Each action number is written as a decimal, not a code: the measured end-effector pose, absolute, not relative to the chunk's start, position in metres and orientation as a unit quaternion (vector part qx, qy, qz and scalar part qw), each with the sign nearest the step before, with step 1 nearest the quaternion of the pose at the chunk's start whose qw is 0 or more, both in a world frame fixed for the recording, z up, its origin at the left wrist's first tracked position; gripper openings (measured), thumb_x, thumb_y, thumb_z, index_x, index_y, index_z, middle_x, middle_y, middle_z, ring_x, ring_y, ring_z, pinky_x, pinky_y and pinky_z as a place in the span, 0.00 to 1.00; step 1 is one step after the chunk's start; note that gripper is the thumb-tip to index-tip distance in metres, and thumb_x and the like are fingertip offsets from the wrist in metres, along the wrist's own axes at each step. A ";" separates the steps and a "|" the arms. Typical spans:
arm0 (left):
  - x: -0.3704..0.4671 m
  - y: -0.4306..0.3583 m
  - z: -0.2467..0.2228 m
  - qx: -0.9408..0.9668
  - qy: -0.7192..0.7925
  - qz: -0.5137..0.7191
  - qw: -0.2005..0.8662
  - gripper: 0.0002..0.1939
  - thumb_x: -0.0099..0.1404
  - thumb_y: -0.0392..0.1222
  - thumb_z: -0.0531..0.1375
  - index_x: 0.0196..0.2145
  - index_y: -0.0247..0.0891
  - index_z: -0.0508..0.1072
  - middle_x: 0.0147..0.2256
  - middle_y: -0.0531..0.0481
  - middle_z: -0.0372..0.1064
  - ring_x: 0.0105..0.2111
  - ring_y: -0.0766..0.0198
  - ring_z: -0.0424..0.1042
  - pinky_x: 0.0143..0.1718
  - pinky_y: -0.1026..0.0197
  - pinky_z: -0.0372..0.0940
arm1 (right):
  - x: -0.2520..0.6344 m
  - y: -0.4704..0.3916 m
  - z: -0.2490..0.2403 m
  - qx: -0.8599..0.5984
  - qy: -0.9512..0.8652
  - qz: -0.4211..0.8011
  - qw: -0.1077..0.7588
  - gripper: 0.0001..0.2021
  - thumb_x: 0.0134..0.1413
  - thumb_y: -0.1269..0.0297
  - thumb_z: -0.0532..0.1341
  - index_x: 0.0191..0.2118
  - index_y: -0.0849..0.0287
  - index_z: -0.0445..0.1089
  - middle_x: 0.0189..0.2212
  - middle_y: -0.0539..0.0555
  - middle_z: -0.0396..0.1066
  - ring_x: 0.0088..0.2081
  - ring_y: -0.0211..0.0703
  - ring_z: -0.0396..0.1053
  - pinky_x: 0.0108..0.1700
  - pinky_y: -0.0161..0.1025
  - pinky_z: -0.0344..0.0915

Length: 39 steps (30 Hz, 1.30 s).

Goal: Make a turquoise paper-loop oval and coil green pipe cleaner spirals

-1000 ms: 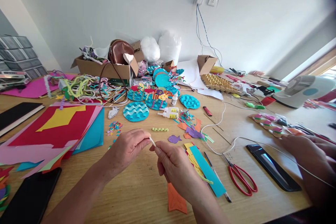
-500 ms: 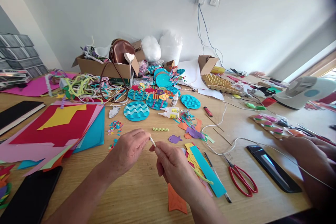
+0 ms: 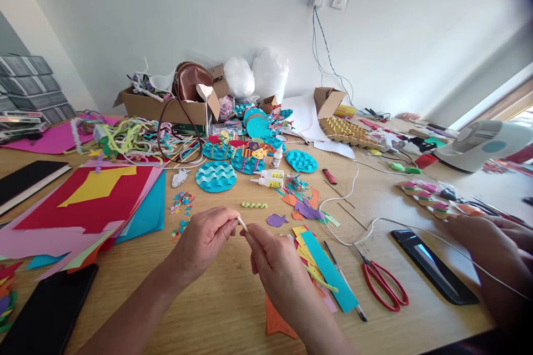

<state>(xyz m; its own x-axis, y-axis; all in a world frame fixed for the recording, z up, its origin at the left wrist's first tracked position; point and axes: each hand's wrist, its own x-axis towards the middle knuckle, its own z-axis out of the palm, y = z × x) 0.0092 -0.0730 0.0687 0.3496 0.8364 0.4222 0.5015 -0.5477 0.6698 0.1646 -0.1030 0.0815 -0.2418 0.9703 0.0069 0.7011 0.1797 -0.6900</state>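
Observation:
Between my two hands runs a thin white stick (image 3: 242,224). My left hand (image 3: 206,238) pinches its upper end, and my right hand (image 3: 272,258) grips the lower end with fingers curled. Just beyond them on the wooden table lie a twisted green strip (image 3: 254,205) and a purple paper fish (image 3: 277,220). Farther back is a round blue piece with pale wavy bands (image 3: 216,176), near white glue bottles (image 3: 268,179). Partly beneath my right forearm is an orange paper piece (image 3: 278,319).
Red-handled scissors (image 3: 385,285), a blue strip (image 3: 328,272) and a black tray (image 3: 433,266) lie at the right. Another person's hand (image 3: 487,238) rests at the right edge. Coloured paper sheets (image 3: 125,194) and a black phone (image 3: 52,308) are at the left.
My fingers have shifted slightly on the white stick, and the fingers of my right hand are more closely curled. The things on the table have not moved.

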 end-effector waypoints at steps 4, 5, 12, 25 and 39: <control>0.012 -0.073 0.067 0.767 0.429 0.399 0.263 0.11 0.63 0.36 0.48 0.26 0.36 0.67 0.20 0.56 0.60 0.21 0.70 0.60 0.23 0.69 0.55 | 0.165 -0.102 0.082 -0.567 -0.732 0.296 0.234 0.16 0.61 0.61 0.46 0.21 0.57 0.54 0.14 0.46 0.59 0.18 0.33 0.55 0.22 0.31 0.43; 0.012 -0.073 0.066 0.759 0.428 0.403 0.279 0.11 0.63 0.36 0.48 0.25 0.36 0.66 0.20 0.56 0.59 0.21 0.70 0.59 0.23 0.69 0.55 | 0.165 -0.101 0.082 -0.565 -0.732 0.298 0.235 0.17 0.61 0.61 0.46 0.22 0.57 0.54 0.14 0.46 0.59 0.18 0.33 0.55 0.22 0.31 0.43; 0.009 -0.076 0.064 0.709 0.391 0.412 0.419 0.10 0.64 0.41 0.49 0.33 0.36 0.68 0.25 0.54 0.62 0.25 0.69 0.61 0.26 0.68 0.59 | 0.168 -0.101 0.085 -0.553 -0.743 0.280 0.252 0.16 0.61 0.60 0.45 0.25 0.57 0.61 0.15 0.46 0.60 0.19 0.33 0.57 0.23 0.31 0.45; 0.015 -0.080 0.060 0.636 0.403 0.476 0.455 0.11 0.64 0.41 0.52 0.28 0.36 0.69 0.22 0.55 0.62 0.22 0.70 0.60 0.24 0.69 0.58 | 0.162 -0.103 0.079 -0.545 -0.738 0.276 0.286 0.13 0.61 0.61 0.47 0.27 0.56 0.61 0.16 0.45 0.60 0.19 0.32 0.59 0.23 0.29 0.48; 0.020 -0.083 0.063 0.612 0.414 0.497 0.455 0.12 0.64 0.44 0.51 0.27 0.36 0.67 0.22 0.54 0.60 0.24 0.68 0.59 0.26 0.66 0.58 | 0.163 -0.096 0.072 -0.451 -0.562 0.601 0.345 0.14 0.57 0.53 0.50 0.32 0.58 0.62 0.16 0.42 0.60 0.11 0.27 0.55 0.12 0.25 0.46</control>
